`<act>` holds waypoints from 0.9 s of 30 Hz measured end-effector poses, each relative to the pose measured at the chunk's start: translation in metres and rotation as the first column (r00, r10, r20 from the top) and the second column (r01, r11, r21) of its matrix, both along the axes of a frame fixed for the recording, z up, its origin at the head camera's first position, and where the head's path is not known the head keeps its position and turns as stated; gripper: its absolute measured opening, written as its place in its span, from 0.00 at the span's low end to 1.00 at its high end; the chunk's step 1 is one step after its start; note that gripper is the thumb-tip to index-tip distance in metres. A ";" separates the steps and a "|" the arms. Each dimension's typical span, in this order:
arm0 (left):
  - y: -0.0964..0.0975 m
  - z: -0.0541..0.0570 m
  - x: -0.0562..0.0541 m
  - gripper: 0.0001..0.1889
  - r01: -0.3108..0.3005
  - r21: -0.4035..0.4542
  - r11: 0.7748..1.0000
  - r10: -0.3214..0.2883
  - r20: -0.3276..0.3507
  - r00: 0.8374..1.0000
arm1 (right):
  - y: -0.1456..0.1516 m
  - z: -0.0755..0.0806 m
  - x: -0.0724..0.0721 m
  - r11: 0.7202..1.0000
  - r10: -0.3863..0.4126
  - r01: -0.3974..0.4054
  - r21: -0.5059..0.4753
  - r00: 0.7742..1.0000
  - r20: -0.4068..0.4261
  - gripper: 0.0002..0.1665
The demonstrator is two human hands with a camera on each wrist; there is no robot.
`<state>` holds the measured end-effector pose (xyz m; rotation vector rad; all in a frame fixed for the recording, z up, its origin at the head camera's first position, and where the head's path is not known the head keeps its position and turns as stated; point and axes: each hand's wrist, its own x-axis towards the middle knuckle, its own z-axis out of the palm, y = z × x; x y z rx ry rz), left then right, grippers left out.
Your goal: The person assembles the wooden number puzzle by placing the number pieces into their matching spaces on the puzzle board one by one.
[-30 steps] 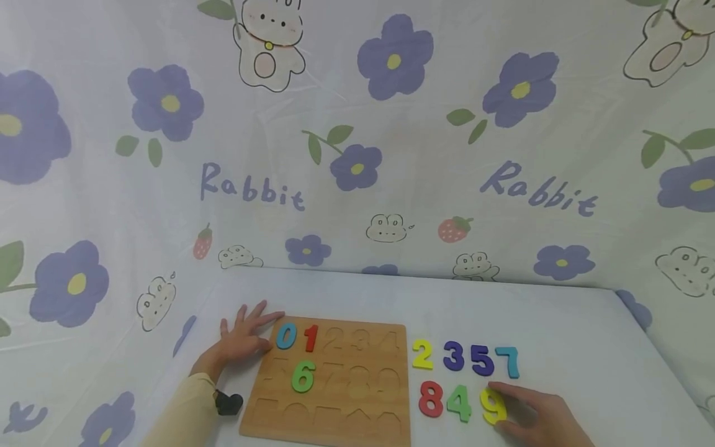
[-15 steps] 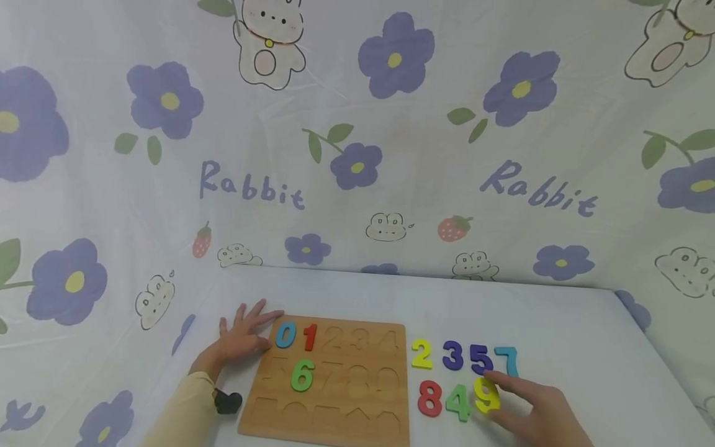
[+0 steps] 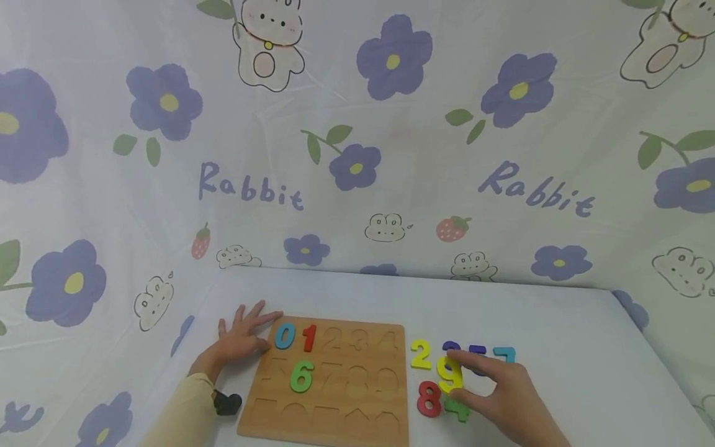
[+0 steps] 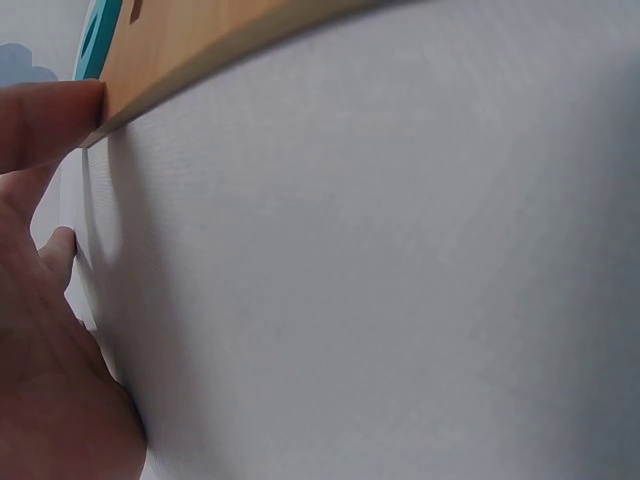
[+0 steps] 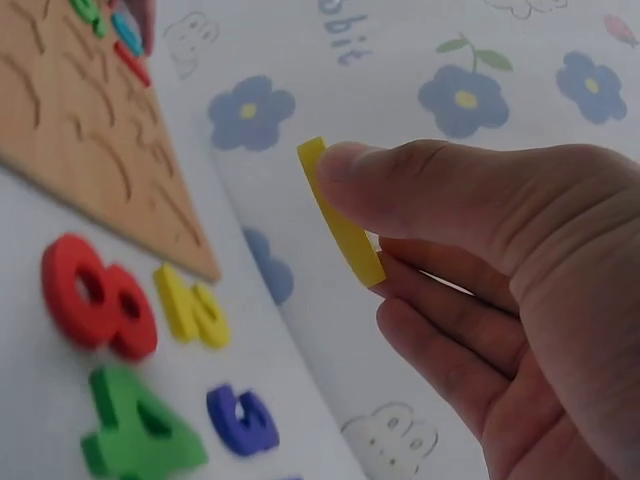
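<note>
Between thumb and fingers, my right hand (image 3: 503,388) pinches a yellow number 9 (image 3: 449,375), lifted above the table; the right wrist view shows the yellow piece (image 5: 340,215) edge-on. My left hand (image 3: 240,340) lies spread at the left edge of a wooden number board (image 3: 335,397), and in the left wrist view a finger (image 4: 50,120) touches the board's side. On the board sit a blue 0 (image 3: 285,336), a red 1 (image 3: 309,338) and a green 6 (image 3: 302,377). The 9 and right hand partly cover the purple 3, purple 5 and green 4.
Right of the board lie a yellow 2 (image 3: 421,354), a red 8 (image 3: 429,399), a green 4 (image 3: 459,410), a purple 3 (image 5: 243,420) and a light-blue 7 (image 3: 504,354). A patterned cloth (image 3: 391,155) hangs behind the white table (image 3: 581,347).
The right hand has picked the yellow 9 up from the table and carried it left, towards the board. The left hand has stayed at the board's edge.
</note>
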<state>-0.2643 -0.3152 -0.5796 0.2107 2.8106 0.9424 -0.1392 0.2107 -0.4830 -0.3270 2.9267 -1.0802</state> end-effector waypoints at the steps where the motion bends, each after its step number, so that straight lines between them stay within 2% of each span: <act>1: 0.000 -0.002 -0.001 0.38 -0.003 -0.006 1.000 0.003 -0.003 1.000 | -0.004 0.003 -0.001 1.000 0.001 -0.001 -0.002 1.000 -0.013 0.34; 4: -0.002 -0.003 -0.003 0.38 -0.001 0.003 1.000 0.001 0.011 1.000 | -0.016 0.009 -0.005 1.000 0.019 -0.019 -0.012 0.999 -0.042 0.35; 9: -0.002 -0.005 -0.004 0.38 -0.008 -0.021 1.000 0.008 0.005 1.000 | -0.038 0.014 -0.015 0.999 0.044 -0.045 -0.023 0.998 -0.035 0.35; 15: 0.000 0.003 -0.002 0.39 -0.004 0.015 1.000 0.004 0.025 1.000 | -0.057 0.011 -0.023 0.997 0.048 -0.048 -0.053 0.999 -0.003 0.33; 21: -0.002 -0.004 -0.005 0.39 -0.010 -0.002 1.000 0.010 0.019 1.000 | -0.071 -0.002 -0.027 0.997 0.051 -0.049 -0.065 0.998 0.029 0.32; 25: 0.002 0.007 0.001 0.38 -0.006 0.000 1.000 0.006 0.036 0.999 | -0.076 -0.017 -0.029 0.995 0.078 -0.074 -0.072 0.995 0.061 0.32; 27: 0.003 0.007 0.001 0.38 -0.009 -0.013 1.000 0.010 0.038 0.999 | -0.078 -0.025 -0.031 0.993 0.101 -0.097 -0.069 0.993 0.066 0.32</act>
